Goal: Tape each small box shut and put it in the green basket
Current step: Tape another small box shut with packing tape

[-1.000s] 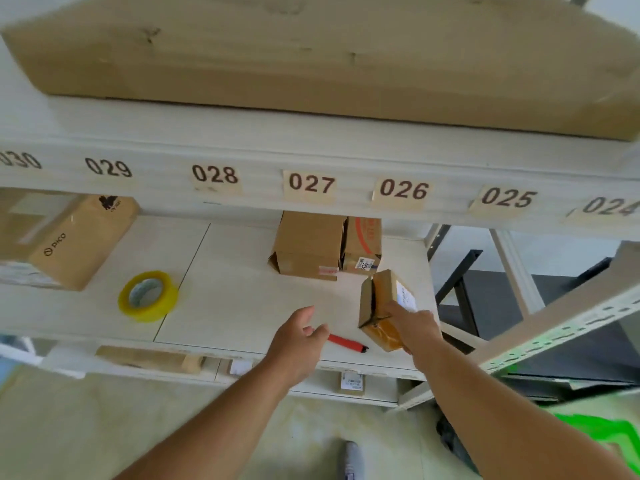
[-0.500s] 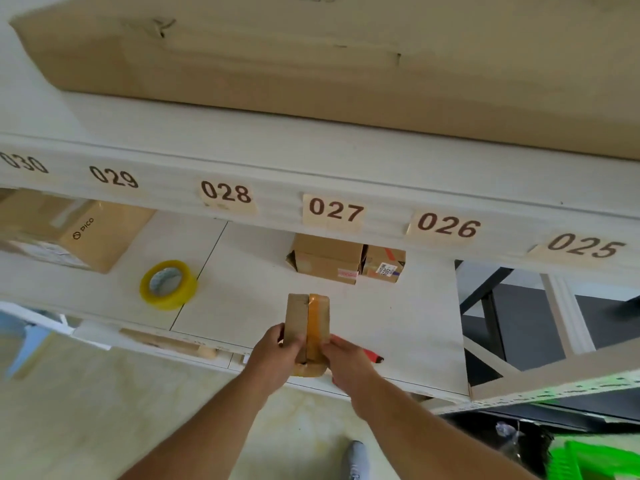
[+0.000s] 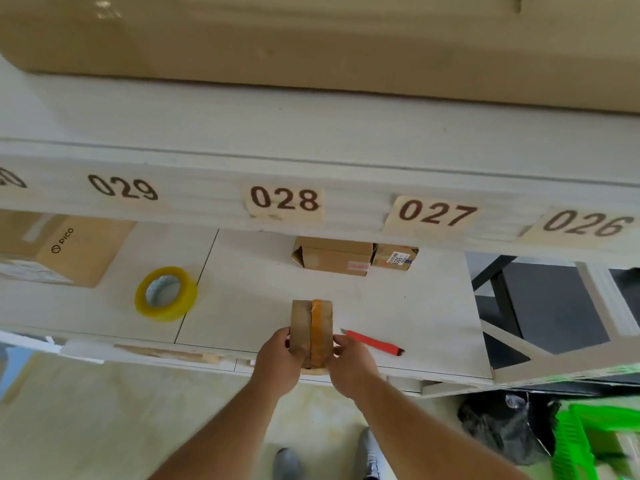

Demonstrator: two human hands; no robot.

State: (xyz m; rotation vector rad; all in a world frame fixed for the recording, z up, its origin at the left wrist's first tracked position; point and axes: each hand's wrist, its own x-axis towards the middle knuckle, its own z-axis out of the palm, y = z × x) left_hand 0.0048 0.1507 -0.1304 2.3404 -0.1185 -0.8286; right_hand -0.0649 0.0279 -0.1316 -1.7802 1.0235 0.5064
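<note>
Three small boxes: one held (image 3: 311, 332), two more at the shelf's back, a plain one (image 3: 334, 256) and, touching its right side, a labelled one (image 3: 394, 258); both well beyond the grip.
Hands: two, both on the held box.
Left hand (image 3: 277, 365): fingers curled round the box's left side.
Right hand (image 3: 349, 365): fingers curled round the box's right side, thumb on the near face.
Grip: box clamped between the two hands, held standing on end at the white shelf (image 3: 259, 296) front edge; cannot tell whether its bottom rests on the shelf.
Held box look: brown cardboard, narrow face towards camera, seam running up the middle; left half plain brown, right half glossy orange-yellow, looks like tape.
Tape rolls: one, yellowish (image 3: 166, 294), lying flat on the shelf, well left of the grip and a bit beyond it.
Red cutter (image 3: 374, 342): one, flat on the shelf just right of the right hand, not touched.
Green basket (image 3: 581, 445): one, partly in frame, low and far right of the grip, on the floor side.
Large boxes: one marked PICO (image 3: 69, 251), far left of the grip; one long carton (image 3: 311, 39) on the shelf above.
Number tags: 029, 028 (image 3: 284, 199), 027, 026 on the beam above the grip.
Black bag (image 3: 502, 427): one, just left of the basket.
Shoes: two, below the arms.
</note>
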